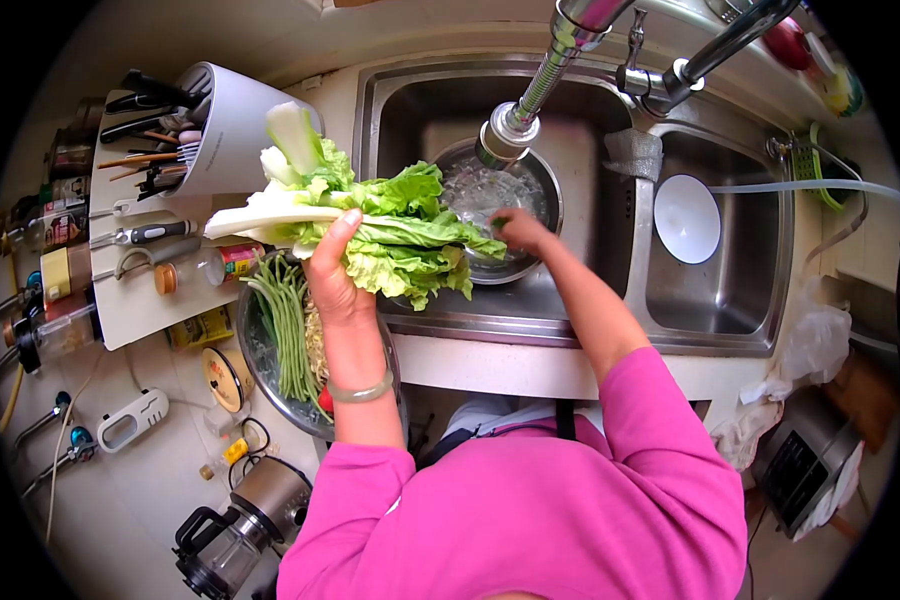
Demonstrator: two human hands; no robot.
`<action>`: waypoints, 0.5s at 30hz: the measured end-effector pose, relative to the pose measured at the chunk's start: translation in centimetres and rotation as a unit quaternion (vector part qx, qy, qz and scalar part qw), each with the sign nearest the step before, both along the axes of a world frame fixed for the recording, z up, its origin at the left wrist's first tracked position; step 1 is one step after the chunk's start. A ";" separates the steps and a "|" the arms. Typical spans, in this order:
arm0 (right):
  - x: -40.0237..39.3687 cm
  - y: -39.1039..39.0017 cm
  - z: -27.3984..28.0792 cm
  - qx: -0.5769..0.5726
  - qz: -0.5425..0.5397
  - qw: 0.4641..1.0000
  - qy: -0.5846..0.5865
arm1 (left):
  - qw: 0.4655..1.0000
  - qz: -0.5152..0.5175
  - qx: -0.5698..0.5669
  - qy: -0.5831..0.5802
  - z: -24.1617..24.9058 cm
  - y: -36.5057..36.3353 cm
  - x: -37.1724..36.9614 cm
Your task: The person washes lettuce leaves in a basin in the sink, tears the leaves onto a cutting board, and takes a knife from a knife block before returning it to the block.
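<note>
My left hand is wrapped around a bunch of lettuce, pale stalks to the left and leaf tips reaching over the sink edge. Under the faucet head, a round metal basin stands in the larger sink compartment with rippling water in it. My right hand is over the basin's right part, fingers curled down toward the water beside the leaf tips. A bit of green shows at its fingertips; I cannot tell what they hold.
A bowl of green beans sits left of my left forearm. Farther left are a knife block, jars and a blender. The smaller sink compartment at right holds a white bowl, with a pale hose crossing above.
</note>
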State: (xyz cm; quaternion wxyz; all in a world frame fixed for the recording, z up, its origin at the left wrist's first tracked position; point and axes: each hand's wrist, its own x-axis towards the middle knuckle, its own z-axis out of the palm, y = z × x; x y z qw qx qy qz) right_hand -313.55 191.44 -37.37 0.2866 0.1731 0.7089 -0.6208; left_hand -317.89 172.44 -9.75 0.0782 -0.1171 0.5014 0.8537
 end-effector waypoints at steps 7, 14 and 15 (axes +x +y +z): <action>1.2 -8.9 -8.7 0.194 0.171 0.931 0.259 | 1.000 -0.004 -0.014 0.001 -0.1 0.7 0.2; -1.7 0.0 -0.1 0.163 -0.004 0.984 0.066 | 0.999 -0.026 -0.008 0.017 -0.7 0.3 0.3; -1.9 1.1 -0.4 0.191 -0.048 0.977 0.079 | 0.999 -0.026 -0.009 0.016 -0.9 0.2 0.3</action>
